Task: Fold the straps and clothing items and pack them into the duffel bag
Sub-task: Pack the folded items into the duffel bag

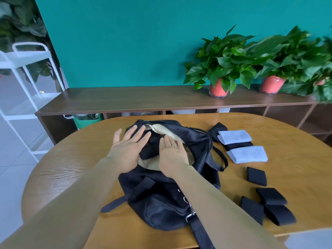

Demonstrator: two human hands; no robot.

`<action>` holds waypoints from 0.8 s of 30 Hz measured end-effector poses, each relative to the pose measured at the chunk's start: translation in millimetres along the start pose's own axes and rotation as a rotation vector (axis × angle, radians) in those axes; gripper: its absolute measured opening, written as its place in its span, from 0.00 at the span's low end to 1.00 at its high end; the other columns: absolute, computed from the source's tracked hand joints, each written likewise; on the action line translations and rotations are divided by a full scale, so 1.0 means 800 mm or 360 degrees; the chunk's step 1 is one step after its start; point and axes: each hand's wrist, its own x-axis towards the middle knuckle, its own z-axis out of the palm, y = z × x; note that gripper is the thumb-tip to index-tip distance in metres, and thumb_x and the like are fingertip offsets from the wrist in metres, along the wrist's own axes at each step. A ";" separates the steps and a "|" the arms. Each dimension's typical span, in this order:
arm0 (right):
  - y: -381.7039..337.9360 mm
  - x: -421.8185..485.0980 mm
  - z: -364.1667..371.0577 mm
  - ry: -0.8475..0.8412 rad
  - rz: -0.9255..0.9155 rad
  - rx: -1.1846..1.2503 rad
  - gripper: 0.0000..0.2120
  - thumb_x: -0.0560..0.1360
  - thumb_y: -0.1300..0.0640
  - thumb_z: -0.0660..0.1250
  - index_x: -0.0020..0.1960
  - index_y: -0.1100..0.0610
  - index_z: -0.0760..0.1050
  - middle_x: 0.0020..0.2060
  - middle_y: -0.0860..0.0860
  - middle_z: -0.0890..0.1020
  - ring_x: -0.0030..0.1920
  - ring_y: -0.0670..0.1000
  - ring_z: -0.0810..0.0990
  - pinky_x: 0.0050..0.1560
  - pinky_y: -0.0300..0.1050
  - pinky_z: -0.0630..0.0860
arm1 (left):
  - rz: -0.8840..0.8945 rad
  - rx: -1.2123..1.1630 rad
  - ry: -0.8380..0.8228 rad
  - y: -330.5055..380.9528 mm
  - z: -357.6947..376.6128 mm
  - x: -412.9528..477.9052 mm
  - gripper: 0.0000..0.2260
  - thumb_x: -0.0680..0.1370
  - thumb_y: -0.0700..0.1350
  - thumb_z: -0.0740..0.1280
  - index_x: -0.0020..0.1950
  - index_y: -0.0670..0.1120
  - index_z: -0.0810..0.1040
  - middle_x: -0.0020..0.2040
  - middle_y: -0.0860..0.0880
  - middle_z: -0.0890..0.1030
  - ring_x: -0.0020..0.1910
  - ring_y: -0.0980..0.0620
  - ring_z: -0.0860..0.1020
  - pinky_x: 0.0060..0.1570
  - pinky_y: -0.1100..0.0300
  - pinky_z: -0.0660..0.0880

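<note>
A black duffel bag [167, 200] lies on the wooden table [75, 164] with its top unzipped, showing a beige lining. A black folded garment [151, 147] sits inside the opening. My left hand [127, 146] lies flat with straight fingers on that garment. Over the opening's right side, my right hand [172, 155] is flat too, fingers straight. To the bag's right lie two folded pale blue cloths [234, 136] [248, 154] with a black piece [239, 145] between them. Several folded black straps [256, 176] [271, 195] lie nearer me.
A black cloth [216, 131] lies behind the pale blue stack. The bag's shoulder strap [199, 229] runs off the near table edge. A low wooden shelf [143, 99] with potted plants [221, 69] stands behind the table; a white cart [23, 83] stands at the left.
</note>
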 end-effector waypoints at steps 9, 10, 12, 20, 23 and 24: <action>0.125 -0.104 -0.017 0.0213 0.0192 -0.0150 0.30 0.78 0.58 0.53 0.77 0.62 0.44 0.77 0.58 0.51 0.77 0.55 0.47 0.75 0.57 0.42 | 0.0081 0.0029 -0.0014 0.080 -0.011 -0.014 0.35 0.79 0.39 0.57 0.78 0.55 0.40 0.79 0.52 0.39 0.77 0.50 0.39 0.72 0.42 0.39; 0.142 -0.115 -0.015 0.0206 0.0242 -0.0166 0.31 0.78 0.58 0.53 0.77 0.61 0.45 0.77 0.57 0.52 0.77 0.55 0.48 0.75 0.58 0.43 | 0.0097 0.0026 0.0000 0.091 -0.012 -0.012 0.34 0.79 0.40 0.57 0.78 0.55 0.41 0.79 0.53 0.40 0.77 0.50 0.39 0.72 0.42 0.39; 0.176 -0.135 -0.004 0.0161 0.0346 -0.0215 0.31 0.78 0.58 0.55 0.77 0.61 0.46 0.76 0.57 0.54 0.76 0.55 0.49 0.74 0.59 0.44 | 0.0125 0.0012 0.0014 0.110 -0.014 -0.008 0.34 0.79 0.39 0.57 0.78 0.55 0.41 0.78 0.53 0.39 0.77 0.50 0.40 0.72 0.42 0.40; 0.261 -0.174 0.055 -0.0332 0.0703 -0.0359 0.30 0.75 0.58 0.61 0.75 0.60 0.56 0.72 0.56 0.64 0.75 0.56 0.51 0.71 0.64 0.44 | 0.0208 0.0071 0.0023 0.157 -0.022 0.015 0.37 0.78 0.36 0.58 0.77 0.56 0.38 0.78 0.54 0.36 0.76 0.51 0.36 0.71 0.42 0.40; 0.265 -0.167 0.060 -0.0350 0.0691 -0.0359 0.24 0.75 0.58 0.59 0.71 0.57 0.64 0.69 0.55 0.68 0.76 0.57 0.51 0.70 0.67 0.44 | 0.0200 0.0117 0.0022 0.157 -0.022 0.020 0.38 0.78 0.36 0.58 0.77 0.56 0.38 0.78 0.54 0.36 0.77 0.51 0.37 0.71 0.42 0.40; 0.265 -0.163 0.061 -0.0333 0.0680 -0.0356 0.22 0.76 0.58 0.58 0.70 0.56 0.67 0.69 0.55 0.69 0.76 0.57 0.50 0.70 0.67 0.44 | 0.0195 0.0131 0.0019 0.155 -0.022 0.021 0.38 0.78 0.37 0.59 0.77 0.56 0.38 0.78 0.54 0.36 0.77 0.51 0.37 0.72 0.42 0.41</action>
